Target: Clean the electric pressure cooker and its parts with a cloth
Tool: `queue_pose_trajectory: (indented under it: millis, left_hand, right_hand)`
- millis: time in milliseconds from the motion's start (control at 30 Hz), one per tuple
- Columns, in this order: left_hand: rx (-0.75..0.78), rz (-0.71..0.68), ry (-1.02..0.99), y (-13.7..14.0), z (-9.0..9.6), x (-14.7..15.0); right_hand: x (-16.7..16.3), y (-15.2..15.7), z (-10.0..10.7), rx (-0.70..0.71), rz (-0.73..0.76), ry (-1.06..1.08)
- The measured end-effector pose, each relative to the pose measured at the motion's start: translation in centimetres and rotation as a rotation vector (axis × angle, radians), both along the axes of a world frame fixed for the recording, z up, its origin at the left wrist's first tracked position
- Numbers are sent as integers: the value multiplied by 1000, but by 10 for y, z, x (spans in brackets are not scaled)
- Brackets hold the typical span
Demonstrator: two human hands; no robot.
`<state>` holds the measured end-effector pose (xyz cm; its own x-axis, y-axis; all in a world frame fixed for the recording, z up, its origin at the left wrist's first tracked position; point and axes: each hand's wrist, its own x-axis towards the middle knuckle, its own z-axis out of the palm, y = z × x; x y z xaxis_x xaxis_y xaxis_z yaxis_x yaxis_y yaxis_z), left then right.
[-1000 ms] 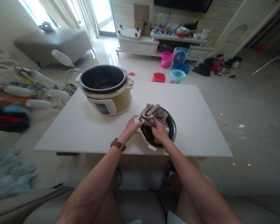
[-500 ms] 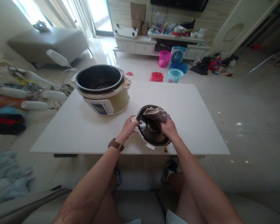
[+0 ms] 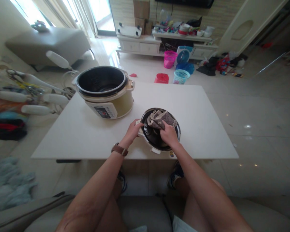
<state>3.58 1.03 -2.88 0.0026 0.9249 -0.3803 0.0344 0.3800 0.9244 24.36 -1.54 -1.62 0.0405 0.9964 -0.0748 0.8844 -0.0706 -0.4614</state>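
Observation:
A round pressure cooker lid lies near the table's front edge, its dark metal inner side facing up. My left hand grips the white tab on the lid's left side. Bunched in my right hand is a grey-brown patterned cloth, pressed against the inside of the lid. The cloth and hand hide part of the lid's inner face. Farther back on the left stands the electric pressure cooker, uncovered, with a dark inner pot in it.
Both cooker and lid rest on a white table. Past its far edge, a red stool-like item, a light blue basket and a pink basket stand on the floor. White-handled racks crowd the left side.
My right hand and the cloth have shifted left, from the lid's right rim toward its middle. The left hand keeps its hold on the lid.

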Motion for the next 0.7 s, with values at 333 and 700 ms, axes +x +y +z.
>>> queue_pose_trajectory:
  millis: [333,700]
  left_hand:
    - [22,5,29,0,-3,0]
    - [25,6,50,-2,3,2]
  right_hand:
    - [-3,-2,2,-14,12,-62]
    - [-9,-4,5,-25,35,-131]
